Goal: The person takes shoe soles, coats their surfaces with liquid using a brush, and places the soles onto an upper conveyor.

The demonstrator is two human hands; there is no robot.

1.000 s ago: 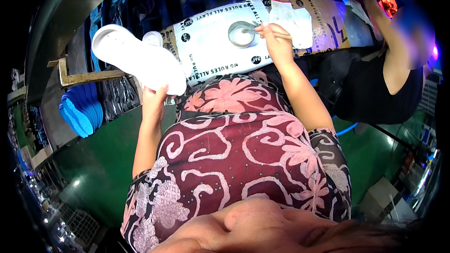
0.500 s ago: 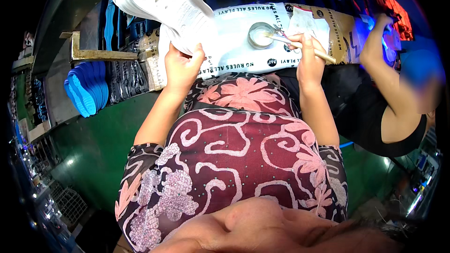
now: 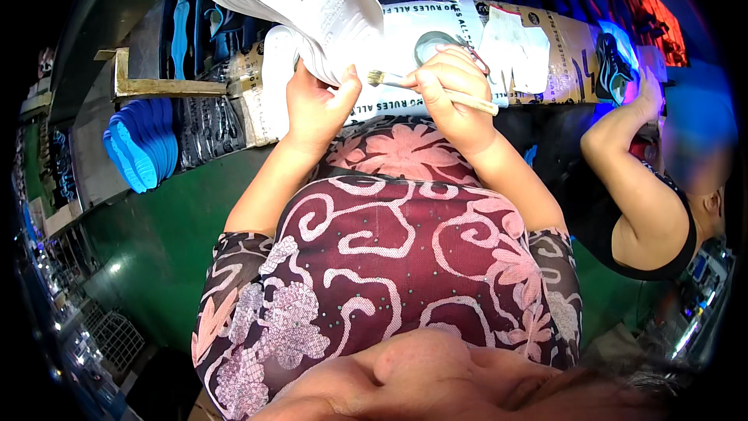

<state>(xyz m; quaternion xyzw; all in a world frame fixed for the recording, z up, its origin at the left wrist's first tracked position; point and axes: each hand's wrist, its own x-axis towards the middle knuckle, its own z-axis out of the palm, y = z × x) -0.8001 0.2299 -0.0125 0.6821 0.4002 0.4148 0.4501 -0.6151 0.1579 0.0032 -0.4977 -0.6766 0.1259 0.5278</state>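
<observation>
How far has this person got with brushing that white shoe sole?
Done: the white shoe sole is picked up in the left hand, and the right hand holds the brush. In hand: the bristles point at the sole's edge, about to touch. No coating is visible on the sole. Left: a stack of blue soles waits at the side.

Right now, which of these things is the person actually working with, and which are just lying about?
In use:
- white shoe sole, held up in the left hand
- small brush, held in the right hand
- round tin beside the brush

Lying about:
- stack of blue soles
- white cloth
- a co-worker's arm at the right
</observation>
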